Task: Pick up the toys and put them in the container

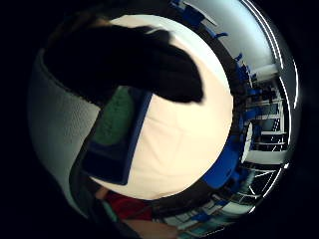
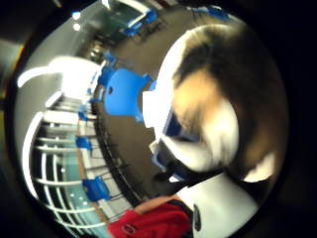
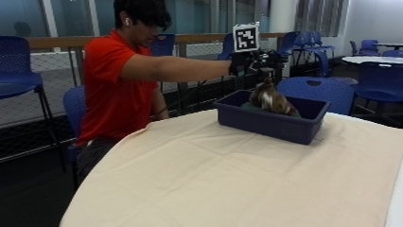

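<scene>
Outside view: a person in a red shirt is seated at the far left of a table (image 3: pixel 207 179) covered in cream cloth. The right hand (image 3: pixel 249 61) is held out at arm's length directly above a blue bin (image 3: pixel 271 122), which stands on the far side of the table.

Item held: a brown-and-white plush toy (image 3: pixel 269 98). It is pinched at its top end by the gloved fingers and hangs straight down, long axis upright, its lower end already inside the bin's walls. Whether it touches the bin floor cannot be told.

Item in bin: a green toy (image 1: pixel 115 117), seen in the little-finger palm view lying in the bin under the hand; in the outside view it is mostly hidden behind the plush.

Thumb-side palm view: plush fur (image 2: pixel 218 99) fills the frame beside the palm, consistent with a grasp.

Other hand: not seen.

Relation governing the next move, as judged: toy lies straight below the hand and over the bin's middle, so only a release is called for. No other toys are seen on the cloth.
</scene>
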### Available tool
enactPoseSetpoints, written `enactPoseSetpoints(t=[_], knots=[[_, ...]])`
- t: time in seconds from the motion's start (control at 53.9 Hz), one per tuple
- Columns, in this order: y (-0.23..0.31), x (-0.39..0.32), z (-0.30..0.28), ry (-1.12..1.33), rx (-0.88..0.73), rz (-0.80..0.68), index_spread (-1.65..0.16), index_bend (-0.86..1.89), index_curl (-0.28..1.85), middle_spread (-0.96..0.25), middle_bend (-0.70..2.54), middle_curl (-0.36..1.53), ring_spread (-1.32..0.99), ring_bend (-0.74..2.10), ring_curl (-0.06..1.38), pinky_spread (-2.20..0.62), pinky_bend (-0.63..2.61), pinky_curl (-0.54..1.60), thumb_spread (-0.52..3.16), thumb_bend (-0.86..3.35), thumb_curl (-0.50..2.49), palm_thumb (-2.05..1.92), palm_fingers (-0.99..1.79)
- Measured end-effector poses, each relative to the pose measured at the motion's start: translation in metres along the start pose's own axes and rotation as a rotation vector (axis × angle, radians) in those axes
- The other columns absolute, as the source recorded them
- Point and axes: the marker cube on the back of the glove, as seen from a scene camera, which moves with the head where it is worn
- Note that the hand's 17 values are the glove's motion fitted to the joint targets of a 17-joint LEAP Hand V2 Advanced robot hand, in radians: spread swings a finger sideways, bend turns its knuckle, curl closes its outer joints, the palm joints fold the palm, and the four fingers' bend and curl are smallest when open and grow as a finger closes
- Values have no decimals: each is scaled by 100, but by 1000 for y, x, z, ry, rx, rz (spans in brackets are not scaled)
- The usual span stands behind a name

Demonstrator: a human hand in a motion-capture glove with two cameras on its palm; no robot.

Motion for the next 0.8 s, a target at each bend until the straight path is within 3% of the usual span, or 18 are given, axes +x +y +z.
enactPoseSetpoints(t=[0.019,0.037,0.093,0.334,0.798], knots=[[1,4,1,14,1,8,-42,20,59,-30,17,44,-26,54,39,-19,112,41,113,0,63,41,23],[2,7,1,18,1,28,-40,1,49,-24,11,40,-21,39,30,-14,117,40,108,-11,57,25,-7],[6,13,0,-14,-10,79,-38,2,43,-19,13,39,-14,38,31,-7,122,41,104,-13,52,10,-18],[51,68,9,-35,-84,100,-35,8,30,-9,14,33,-1,35,29,8,126,39,97,-6,41,-5,-20],[182,192,63,-39,-169,282,-34,13,23,-9,15,29,3,33,30,11,117,34,95,-7,29,-7,-15]])
